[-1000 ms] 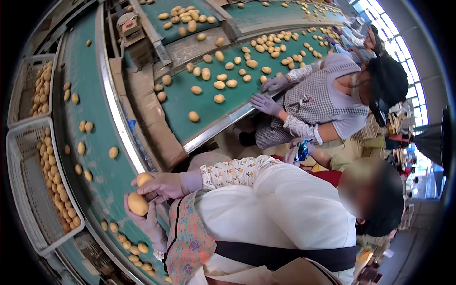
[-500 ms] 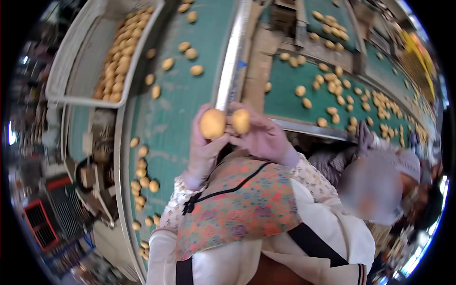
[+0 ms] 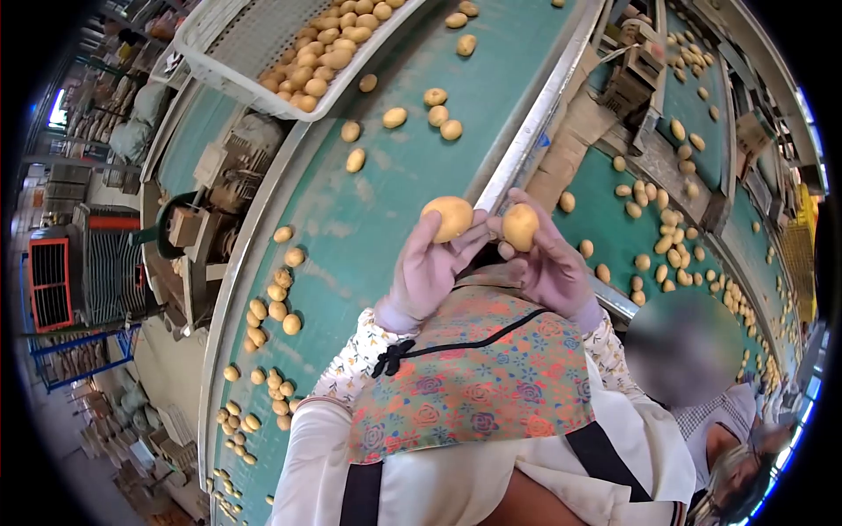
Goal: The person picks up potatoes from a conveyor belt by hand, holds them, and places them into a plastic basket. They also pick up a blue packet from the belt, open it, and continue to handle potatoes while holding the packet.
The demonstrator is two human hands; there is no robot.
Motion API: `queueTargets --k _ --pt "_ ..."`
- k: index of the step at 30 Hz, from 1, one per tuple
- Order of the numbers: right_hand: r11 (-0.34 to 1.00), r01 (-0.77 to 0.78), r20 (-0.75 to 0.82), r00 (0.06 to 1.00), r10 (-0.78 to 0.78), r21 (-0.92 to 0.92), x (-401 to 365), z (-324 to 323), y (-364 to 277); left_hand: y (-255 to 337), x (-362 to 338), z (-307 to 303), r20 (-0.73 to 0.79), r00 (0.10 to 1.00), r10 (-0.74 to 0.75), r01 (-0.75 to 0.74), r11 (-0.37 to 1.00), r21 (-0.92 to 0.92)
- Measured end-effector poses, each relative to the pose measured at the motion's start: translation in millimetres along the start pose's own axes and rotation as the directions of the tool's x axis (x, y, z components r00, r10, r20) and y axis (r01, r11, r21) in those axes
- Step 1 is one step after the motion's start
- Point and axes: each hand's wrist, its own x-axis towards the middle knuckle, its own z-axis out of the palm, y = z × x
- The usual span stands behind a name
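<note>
My left hand (image 3: 427, 270) is closed round a yellow potato (image 3: 449, 218), with the fingertips along its lower and right side. In my right hand (image 3: 559, 267) is a smaller potato (image 3: 520, 227), gripped between thumb and fingers. Both hands wear thin pinkish gloves and are held close together in front of the flowered apron (image 3: 474, 377). They hover near the metal rail (image 3: 531, 127) at the edge of the green conveyor belt (image 3: 351, 237). Loose potatoes (image 3: 277, 311) lie on this belt to the left of my hands.
A white plastic crate (image 3: 329, 103) part filled with potatoes stands across the belt's far left edge. On the right, a second green belt (image 3: 605, 223) carries many potatoes. A person (image 3: 715, 412) is at the lower right. Machinery and a red-framed unit (image 3: 51, 282) are at the left.
The whole view has swung, so hands, crate and belt sit further right. Both potatoes are still held, and the fingers of my left hand have spread more around theirs.
</note>
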Motion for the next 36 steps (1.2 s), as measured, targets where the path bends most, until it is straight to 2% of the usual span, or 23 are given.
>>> queueTargets --k 2,3,10,12,15,17,20,21,22,23,26,28,29,31,32,33,34,36 --pt "0.998 0.019 -0.022 1.0 -0.02 -0.067 5.0 1.4 0.1 5.2 3.3 -2.3 0.029 0.998 -0.062 0.065 0.991 -0.117" --pt "0.997 0.009 -0.035 0.999 -0.011 -0.07 6.8 2.7 -0.7 5.3 3.9 -3.2 -0.023 0.997 -0.071 0.067 0.987 -0.145" --pt "0.959 -0.027 -0.084 0.996 0.003 -0.281 26.8 -7.0 3.2 6.4 12.4 -30.7 -0.078 0.994 -0.078 0.057 0.97 -0.236" --pt "0.859 0.076 -0.122 0.98 -0.158 -0.506 36.3 -16.0 13.3 5.2 15.6 -37.8 -0.096 0.993 -0.07 0.043 0.965 -0.258" --pt "0.725 0.192 -0.045 0.955 -0.293 -0.662 43.2 -26.3 18.9 0.4 22.1 -55.4 -0.068 0.996 -0.065 0.048 0.972 -0.231" --pt "0.557 0.268 0.046 0.924 -0.381 -0.786 47.8 -36.7 22.7 0.8 24.4 -56.2 -0.053 0.997 -0.052 0.042 0.983 -0.181" --pt "0.279 0.316 0.163 0.874 -0.458 -0.907 63.9 -61.4 22.0 7.6 35.2 -56.6 0.01 0.999 -0.047 0.048 0.973 -0.225" --pt "0.183 0.317 0.199 0.858 -0.474 -0.931 72.0 -68.7 20.0 1.7 41.4 -69.0 0.005 1.0 0.031 -0.031 0.997 0.065" --pt "0.154 0.299 0.192 0.854 -0.484 -0.942 79.2 -72.9 19.0 -4.1 47.6 -81.4 0.001 0.994 0.108 -0.102 0.931 0.351" --pt "0.123 0.283 0.189 0.849 -0.493 -0.951 82.8 -70.7 19.7 -3.8 49.4 -85.6 0.047 0.991 0.126 -0.133 0.88 0.457" --pt "0.061 0.247 0.186 0.851 -0.49 -0.967 96.2 -73.8 13.2 11.6 58.7 -93.5 0.048 0.993 -0.104 0.057 0.808 0.586" --pt "0.011 0.225 0.193 0.86 -0.472 -0.974 113.1 -82.2 -0.8 18.3 87.0 -88.1 0.085 0.972 -0.218 0.123 0.788 0.604" --pt "-0.029 0.216 0.205 0.864 -0.459 -0.976 117.9 -83.0 -2.4 12.1 90.8 -106.6 0.07 0.956 -0.285 0.194 0.791 0.581" --pt "-0.145 0.218 0.26 0.862 -0.435 -0.965 127.3 -90.5 -4.0 0.4 102.0 -133.8 0.086 0.976 -0.2 0.104 0.777 0.621" --pt "-0.218 0.229 0.304 0.854 -0.422 -0.949 132.3 -96.1 -5.0 2.1 108.4 -137.4 0.181 0.978 -0.107 -0.059 0.687 0.725" --pt "-0.293 0.242 0.35 0.843 -0.407 -0.925 139.8 -101.7 -6.4 4.2 114.9 -140.0 0.272 0.962 -0.011 -0.218 0.564 0.796" --pt "-0.273 0.289 0.38 0.841 -0.386 -0.918 145.0 -105.7 -7.0 8.2 118.7 -141.7 0.468 0.88 0.077 -0.469 0.286 0.835" --pt "-0.226 0.378 0.436 0.831 -0.345 -0.898 154.8 -112.9 -7.7 14.6 125.8 -130.3 0.434 0.898 0.068 -0.423 0.4 0.813"
